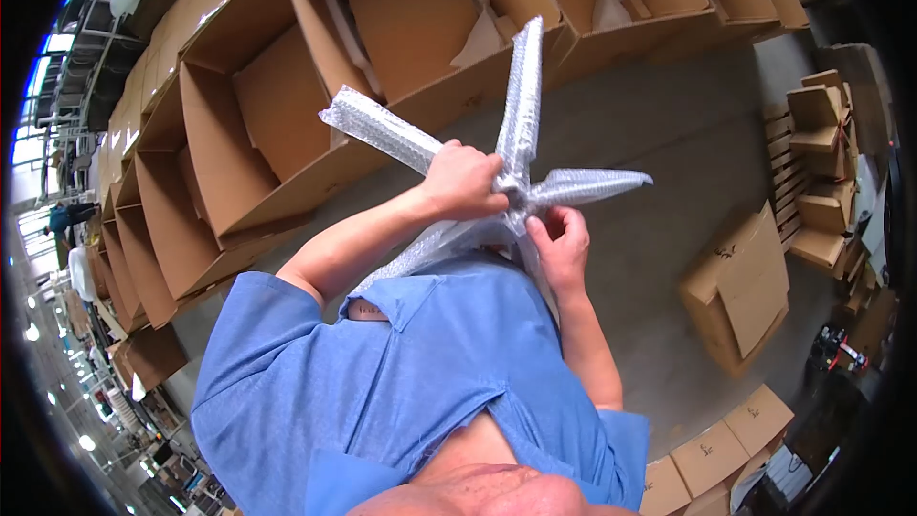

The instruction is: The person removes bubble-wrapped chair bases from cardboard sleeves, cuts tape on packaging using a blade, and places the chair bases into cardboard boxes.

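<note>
A five-armed chair base (pixel 517 139), its legs sleeved in bubble wrap, is held in front of my blue shirt. Its round hub (pixel 517 199) shows bare in the middle. My left hand (pixel 463 182) is closed over the upper-left leg close to the hub, thumb reaching toward it. At the hub's lower right, my right hand (pixel 563 241) has curled fingers, with thumb and fingertips against the wrap between two legs. The lower legs are partly hidden by my arms and shirt.
Open cardboard boxes (pixel 411 24) stand in a curved row ahead and to the left. At right, a closed carton (pixel 740 296) rests on the grey floor (pixel 630 124), near a wooden pallet (pixel 781 167) and stacked cardboard (pixel 820 119). More cartons (pixel 712 449) are at lower right.
</note>
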A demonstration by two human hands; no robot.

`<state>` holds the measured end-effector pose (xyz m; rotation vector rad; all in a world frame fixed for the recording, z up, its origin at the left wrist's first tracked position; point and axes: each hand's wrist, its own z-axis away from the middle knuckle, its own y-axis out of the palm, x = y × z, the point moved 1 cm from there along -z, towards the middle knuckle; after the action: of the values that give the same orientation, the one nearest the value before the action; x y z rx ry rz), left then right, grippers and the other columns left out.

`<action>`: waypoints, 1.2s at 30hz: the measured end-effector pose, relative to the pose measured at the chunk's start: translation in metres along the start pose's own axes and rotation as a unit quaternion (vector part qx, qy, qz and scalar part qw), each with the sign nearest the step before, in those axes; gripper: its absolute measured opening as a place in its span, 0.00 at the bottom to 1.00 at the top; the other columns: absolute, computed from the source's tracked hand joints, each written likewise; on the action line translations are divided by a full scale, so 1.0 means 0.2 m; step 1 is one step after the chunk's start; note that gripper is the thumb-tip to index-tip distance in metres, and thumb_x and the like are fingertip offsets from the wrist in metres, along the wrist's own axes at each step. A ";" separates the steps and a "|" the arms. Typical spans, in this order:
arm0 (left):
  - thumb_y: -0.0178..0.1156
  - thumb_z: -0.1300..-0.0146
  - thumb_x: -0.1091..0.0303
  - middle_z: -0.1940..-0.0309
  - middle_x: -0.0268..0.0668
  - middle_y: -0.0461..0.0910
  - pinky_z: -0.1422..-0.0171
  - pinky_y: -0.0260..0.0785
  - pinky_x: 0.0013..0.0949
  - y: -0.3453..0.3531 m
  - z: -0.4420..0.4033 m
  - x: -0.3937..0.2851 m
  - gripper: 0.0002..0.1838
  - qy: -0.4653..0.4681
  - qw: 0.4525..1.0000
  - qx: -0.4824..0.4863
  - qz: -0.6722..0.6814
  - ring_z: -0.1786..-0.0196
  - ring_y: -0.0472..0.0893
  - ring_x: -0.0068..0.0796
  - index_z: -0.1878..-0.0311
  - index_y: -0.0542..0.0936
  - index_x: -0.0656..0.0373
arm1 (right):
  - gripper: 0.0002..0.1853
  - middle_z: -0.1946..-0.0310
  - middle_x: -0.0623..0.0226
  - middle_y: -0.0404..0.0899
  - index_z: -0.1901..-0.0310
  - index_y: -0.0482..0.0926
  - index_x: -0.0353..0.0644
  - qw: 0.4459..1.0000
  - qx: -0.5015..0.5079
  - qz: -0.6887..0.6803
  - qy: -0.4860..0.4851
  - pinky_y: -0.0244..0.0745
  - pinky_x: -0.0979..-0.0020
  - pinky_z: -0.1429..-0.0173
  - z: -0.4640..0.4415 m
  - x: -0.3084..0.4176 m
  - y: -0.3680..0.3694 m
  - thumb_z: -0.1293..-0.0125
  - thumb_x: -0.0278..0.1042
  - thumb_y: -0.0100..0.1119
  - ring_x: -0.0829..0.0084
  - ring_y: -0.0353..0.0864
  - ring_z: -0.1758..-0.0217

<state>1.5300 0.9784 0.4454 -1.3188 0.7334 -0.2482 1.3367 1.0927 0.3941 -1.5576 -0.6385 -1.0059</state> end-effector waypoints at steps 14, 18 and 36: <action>0.59 0.44 0.37 0.73 0.51 0.81 0.49 0.69 0.51 -0.42 -0.08 0.02 0.31 0.152 0.987 0.046 0.003 0.62 0.82 0.53 0.68 0.78 0.63 | 0.33 0.48 0.54 0.79 0.42 0.77 0.35 0.972 0.088 -0.216 0.012 0.68 0.63 0.35 -0.08 0.21 0.10 0.29 0.62 0.52 0.62 0.76 0.43; 0.62 0.47 0.27 0.69 0.50 0.82 0.53 0.72 0.50 -0.49 -0.09 -0.03 0.39 0.133 0.988 0.067 -0.034 0.59 0.83 0.53 0.62 0.78 0.63 | 0.29 0.63 0.57 0.81 0.49 0.79 0.35 0.982 0.028 -0.178 -0.060 0.72 0.60 0.47 -0.08 0.25 0.08 0.25 0.59 0.48 0.61 0.79 0.58; 0.69 0.52 0.49 0.70 0.52 0.83 0.55 0.75 0.51 -0.58 -0.19 -0.59 0.27 0.005 0.996 -0.016 -0.083 0.63 0.85 0.54 0.58 0.77 0.63 | 0.35 0.69 0.43 0.82 0.59 0.80 0.32 0.977 0.008 -0.128 -0.170 0.76 0.52 0.57 -0.15 0.25 -0.32 0.29 0.67 0.49 0.41 0.83 0.61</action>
<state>1.4451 0.9833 0.5924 -1.4119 0.6381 -0.3776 1.3007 1.0736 0.4692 -1.6779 -1.1044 -0.9233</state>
